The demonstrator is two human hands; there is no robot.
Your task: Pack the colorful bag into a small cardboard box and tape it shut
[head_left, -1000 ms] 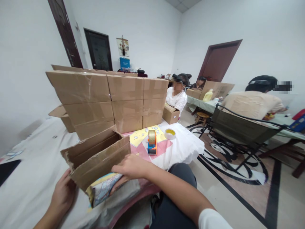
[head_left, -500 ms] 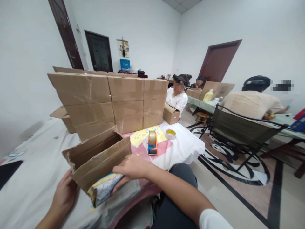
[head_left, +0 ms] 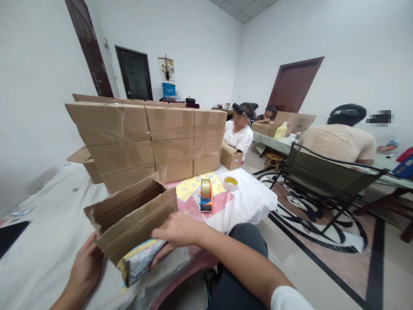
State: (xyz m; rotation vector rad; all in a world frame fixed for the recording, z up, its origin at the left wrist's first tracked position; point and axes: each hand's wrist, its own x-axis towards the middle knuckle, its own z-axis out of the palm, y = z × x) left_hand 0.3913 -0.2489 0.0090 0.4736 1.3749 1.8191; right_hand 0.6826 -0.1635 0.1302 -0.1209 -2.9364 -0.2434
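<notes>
Left hand (head_left: 85, 265) cupped at open carton (head_left: 138, 224), right hand (head_left: 177, 230) bent at near side, can't tell if pinching; uneven push could tip carton off desk (head_left: 254, 196).

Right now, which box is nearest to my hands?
The open-topped box, between your left hand and right hand; the other boxes stand farther from you.

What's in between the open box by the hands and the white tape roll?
In the head view, a tape dispenser stands on the cloth between the open box and the tape roll.
</notes>
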